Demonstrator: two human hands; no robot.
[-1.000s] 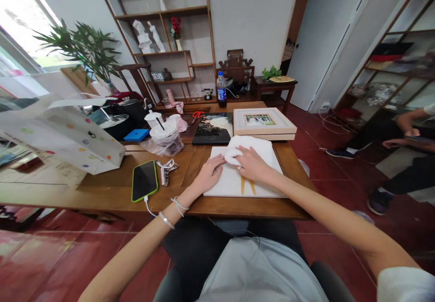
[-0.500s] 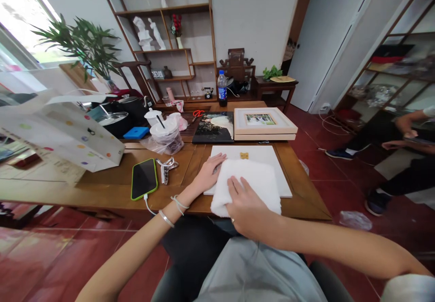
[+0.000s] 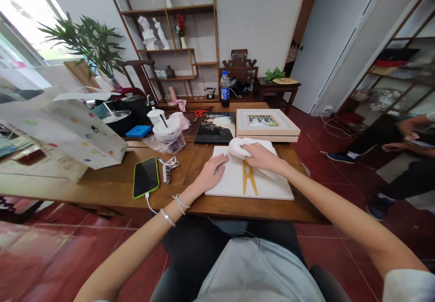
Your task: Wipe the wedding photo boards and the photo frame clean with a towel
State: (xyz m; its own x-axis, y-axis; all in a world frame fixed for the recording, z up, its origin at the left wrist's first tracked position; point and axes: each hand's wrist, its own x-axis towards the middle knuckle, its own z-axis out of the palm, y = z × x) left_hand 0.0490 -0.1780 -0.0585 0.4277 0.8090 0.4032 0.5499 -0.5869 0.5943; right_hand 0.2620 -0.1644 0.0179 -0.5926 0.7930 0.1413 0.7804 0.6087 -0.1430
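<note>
A white board (image 3: 226, 185) is laid flat on the wooden table (image 3: 212, 208), close to its near edge. A yellow A-shaped piece (image 3: 250, 182) is seen on the board, its two legs pointed toward the person, its far end partly hidden by the right hand (image 3: 261, 156). By that hand a thick white cloth (image 3: 236, 147) is gripped in a bunch over the far part of the board; its fingers are held close together on the fold, though the exact place of the thumb cannot be told. The left hand (image 3: 211, 175) is laid flat on the board's left side, its fingers straight and only slightly spread, the tips just beside the cloth.

Beyond the board, a dark picture panel (image 3: 215, 128) is placed next to two stacked pale frames (image 3: 288, 125), the upper one fitted with a photograph. To the left, a green-cased phone (image 3: 146, 178) is plugged into a white cable (image 3: 149, 203), and a shiny silver item (image 3: 167, 168) is set just beside it. Farther back, a lidded cup (image 3: 167, 127) is wrapped in clear plastic, near red-handled scissors (image 3: 200, 113). At the right, a seated person (image 3: 365, 143) is partly seen
</note>
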